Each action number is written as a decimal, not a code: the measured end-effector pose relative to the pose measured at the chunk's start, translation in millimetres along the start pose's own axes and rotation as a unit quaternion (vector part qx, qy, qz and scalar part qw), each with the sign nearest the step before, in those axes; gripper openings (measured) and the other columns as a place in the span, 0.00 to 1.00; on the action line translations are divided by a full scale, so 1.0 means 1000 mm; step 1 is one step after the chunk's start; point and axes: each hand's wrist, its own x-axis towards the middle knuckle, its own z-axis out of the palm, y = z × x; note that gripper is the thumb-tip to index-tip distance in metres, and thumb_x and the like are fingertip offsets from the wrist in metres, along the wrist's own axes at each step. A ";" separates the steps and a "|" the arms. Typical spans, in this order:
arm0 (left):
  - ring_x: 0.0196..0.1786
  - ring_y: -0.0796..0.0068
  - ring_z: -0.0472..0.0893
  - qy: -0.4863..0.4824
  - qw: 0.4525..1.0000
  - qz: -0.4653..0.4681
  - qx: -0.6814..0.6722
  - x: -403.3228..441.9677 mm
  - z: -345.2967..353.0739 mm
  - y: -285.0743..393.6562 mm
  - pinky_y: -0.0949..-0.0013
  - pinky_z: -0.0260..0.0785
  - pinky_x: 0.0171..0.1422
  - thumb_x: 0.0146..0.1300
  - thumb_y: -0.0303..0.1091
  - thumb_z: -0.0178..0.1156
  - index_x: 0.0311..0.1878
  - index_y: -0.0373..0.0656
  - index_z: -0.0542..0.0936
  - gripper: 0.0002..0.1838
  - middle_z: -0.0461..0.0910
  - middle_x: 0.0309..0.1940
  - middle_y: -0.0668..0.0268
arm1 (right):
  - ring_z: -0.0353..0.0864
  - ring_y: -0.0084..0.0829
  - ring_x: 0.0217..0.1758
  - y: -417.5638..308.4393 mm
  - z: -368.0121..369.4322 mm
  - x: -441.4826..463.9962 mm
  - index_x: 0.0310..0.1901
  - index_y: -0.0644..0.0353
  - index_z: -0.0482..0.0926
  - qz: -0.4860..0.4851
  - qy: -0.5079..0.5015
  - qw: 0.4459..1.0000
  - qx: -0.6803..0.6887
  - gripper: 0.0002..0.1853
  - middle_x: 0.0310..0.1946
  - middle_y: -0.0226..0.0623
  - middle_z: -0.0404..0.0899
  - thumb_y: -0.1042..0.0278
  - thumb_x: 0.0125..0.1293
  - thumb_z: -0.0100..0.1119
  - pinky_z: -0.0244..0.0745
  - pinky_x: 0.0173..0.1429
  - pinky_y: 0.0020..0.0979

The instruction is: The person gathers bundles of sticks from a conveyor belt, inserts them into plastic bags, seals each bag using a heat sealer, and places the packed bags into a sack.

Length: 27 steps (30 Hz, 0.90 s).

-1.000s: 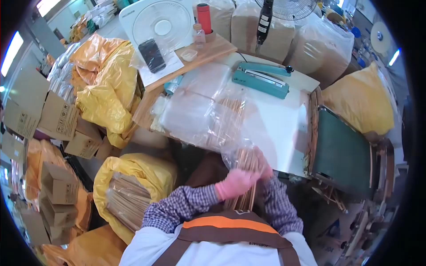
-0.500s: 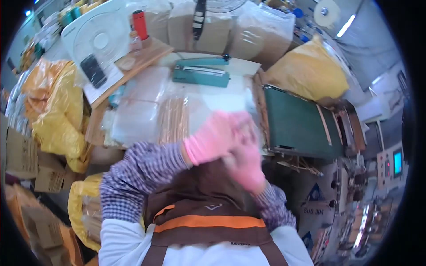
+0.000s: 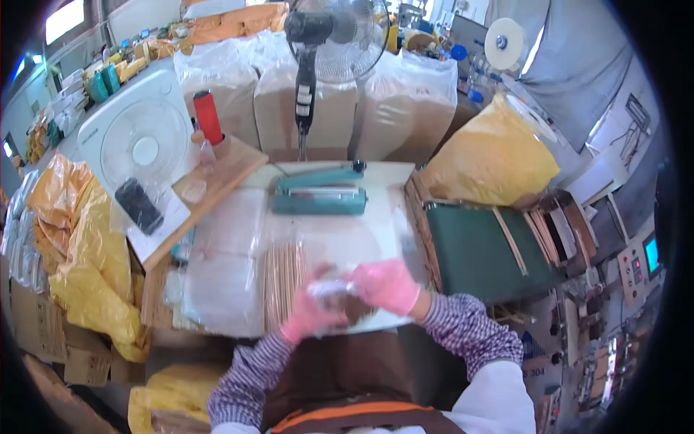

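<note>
My left hand [image 3: 311, 315], in a pink glove, is at the front of the white work table [image 3: 394, 224], with its fingers curved round a shiny, whitish see-through plastic piece [image 3: 332, 288]. Motion blurs that piece, so its exact kind is unclear. My right hand [image 3: 390, 286], also pink-gloved, pinches the same piece from the right. Just left of my hands lies a bundle of thin wooden sticks [image 3: 282, 278] in clear wrap. Flat clear plastic bags [image 3: 220, 267] are stacked further left. Behind my hands stands a teal bag sealer [image 3: 318, 201].
A dark green conveyor belt [image 3: 470, 249] carrying several sticks [image 3: 512, 242] adjoins the table on the right. A phone [image 3: 139, 205] and a red bottle [image 3: 207, 117] are at the left. Behind are a fan [image 3: 340, 36], wrapped cartons [image 3: 303, 116] and a yellow sack [image 3: 495, 155].
My hands were clasped together near my chest; now they are further apart over the table front, with the plastic piece between them. My view has tilted up, showing more of the background.
</note>
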 end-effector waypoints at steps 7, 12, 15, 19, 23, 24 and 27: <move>0.54 0.70 0.76 -0.041 0.913 -0.234 -0.332 0.084 0.023 -0.087 0.68 0.70 0.57 0.57 0.32 0.64 0.57 0.40 0.73 0.23 0.77 0.50 0.63 | 0.81 0.41 0.36 0.135 0.097 0.128 0.49 0.52 0.78 0.084 0.067 0.951 0.291 0.17 0.38 0.38 0.81 0.59 0.58 0.57 0.76 0.43 0.36; 0.45 0.72 0.81 -0.019 0.798 -0.401 -0.449 0.152 0.013 -0.171 0.69 0.75 0.49 0.59 0.30 0.62 0.50 0.36 0.77 0.16 0.80 0.45 0.62 | 0.81 0.35 0.40 0.214 0.161 0.180 0.46 0.58 0.78 0.492 0.233 0.794 0.271 0.15 0.35 0.42 0.81 0.61 0.59 0.61 0.74 0.46 0.32; 0.44 0.72 0.81 -0.026 0.786 -0.426 -0.447 0.175 0.026 -0.211 0.69 0.75 0.49 0.59 0.32 0.61 0.49 0.36 0.77 0.16 0.81 0.43 0.62 | 0.81 0.35 0.39 0.213 0.150 0.228 0.46 0.59 0.77 0.343 0.355 0.811 0.314 0.15 0.36 0.42 0.80 0.61 0.60 0.60 0.74 0.45 0.32; 0.43 0.72 0.80 -0.025 0.753 -0.446 -0.483 0.224 0.020 -0.221 0.70 0.74 0.49 0.60 0.34 0.61 0.49 0.34 0.78 0.16 0.81 0.42 0.61 | 0.81 0.36 0.38 0.180 0.090 0.237 0.43 0.61 0.76 0.197 0.330 0.853 0.354 0.14 0.34 0.44 0.80 0.62 0.59 0.59 0.74 0.44 0.32; 0.42 0.72 0.81 -0.029 0.733 -0.430 -0.526 0.218 0.009 -0.259 0.70 0.74 0.48 0.61 0.36 0.59 0.48 0.34 0.79 0.16 0.81 0.40 0.62 | 0.78 0.27 0.35 0.225 0.188 0.191 0.40 0.63 0.78 0.326 0.333 0.764 0.445 0.11 0.33 0.37 0.80 0.65 0.59 0.60 0.73 0.43 0.27; 0.41 0.73 0.81 -0.022 0.754 -0.442 -0.486 0.214 0.010 -0.268 0.71 0.74 0.47 0.59 0.37 0.62 0.47 0.34 0.78 0.18 0.81 0.40 0.62 | 0.77 0.26 0.35 0.236 0.216 0.179 0.39 0.64 0.78 0.364 0.294 0.746 0.475 0.11 0.33 0.36 0.80 0.66 0.59 0.60 0.72 0.42 0.27; 0.41 0.73 0.81 -0.004 0.803 -0.493 -0.334 0.191 0.008 -0.236 0.72 0.73 0.47 0.56 0.38 0.65 0.48 0.32 0.78 0.21 0.81 0.41 0.62 | 0.77 0.25 0.34 0.244 0.250 0.165 0.38 0.64 0.78 0.384 0.289 0.690 0.541 0.11 0.32 0.35 0.80 0.66 0.58 0.61 0.72 0.42 0.27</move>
